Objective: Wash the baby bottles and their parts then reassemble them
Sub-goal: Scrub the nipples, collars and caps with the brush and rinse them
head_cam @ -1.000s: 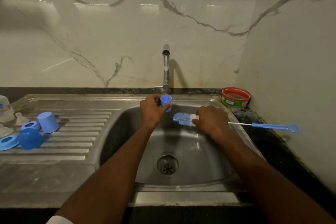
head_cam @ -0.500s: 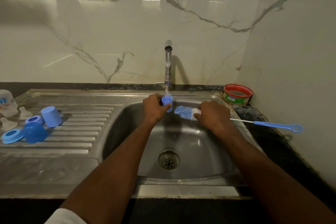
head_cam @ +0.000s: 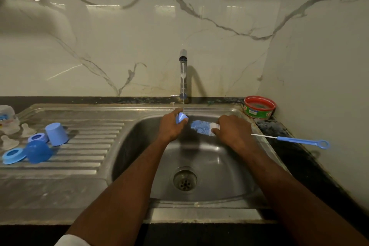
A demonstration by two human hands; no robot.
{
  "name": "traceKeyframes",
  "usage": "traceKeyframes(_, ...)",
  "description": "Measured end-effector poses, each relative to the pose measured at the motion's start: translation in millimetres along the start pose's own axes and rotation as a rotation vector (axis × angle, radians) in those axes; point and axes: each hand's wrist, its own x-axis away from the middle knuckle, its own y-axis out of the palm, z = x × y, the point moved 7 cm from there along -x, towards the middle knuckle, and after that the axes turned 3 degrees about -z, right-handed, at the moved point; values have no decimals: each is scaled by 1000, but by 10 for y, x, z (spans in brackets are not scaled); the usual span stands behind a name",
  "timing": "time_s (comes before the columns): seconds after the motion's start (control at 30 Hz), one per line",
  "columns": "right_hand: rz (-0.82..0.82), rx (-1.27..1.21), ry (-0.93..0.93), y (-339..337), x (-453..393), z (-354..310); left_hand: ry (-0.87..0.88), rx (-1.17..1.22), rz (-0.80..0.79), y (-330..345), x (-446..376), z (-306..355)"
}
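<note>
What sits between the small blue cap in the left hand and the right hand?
In the head view, only the bottle brush's blue bristle head spans that gap, from the right hand toward the blue cap held by the left hand.

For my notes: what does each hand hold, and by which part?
Left hand grips the small blue cap round its side. Right hand grips the bottle brush where bristles meet the wire.

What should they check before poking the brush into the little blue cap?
1. Left hand grips the small blue cap: ok.
2. Right hand holds the bottle brush near its bristles: ok.
3. Water runs from the tap onto the cap: ok.
4. Cap's opening faces the bristles: cannot tell.
5. Both are over the sink: ok.
</note>
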Motion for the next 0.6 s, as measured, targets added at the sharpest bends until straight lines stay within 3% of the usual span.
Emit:
traceKeyframes(0.1, -29, 13, -3, -2, 18, -25, -26, -104, -96, 40, 14, -115)
traceKeyframes(0.43, -58, 85, -17, -62, 90, -150, -60, -224, -57, -16, 82, -157)
traceKeyframes(0.6, 138, 60, -8, -329, 86, -133, 112, -114, 170, -273, 96, 84)
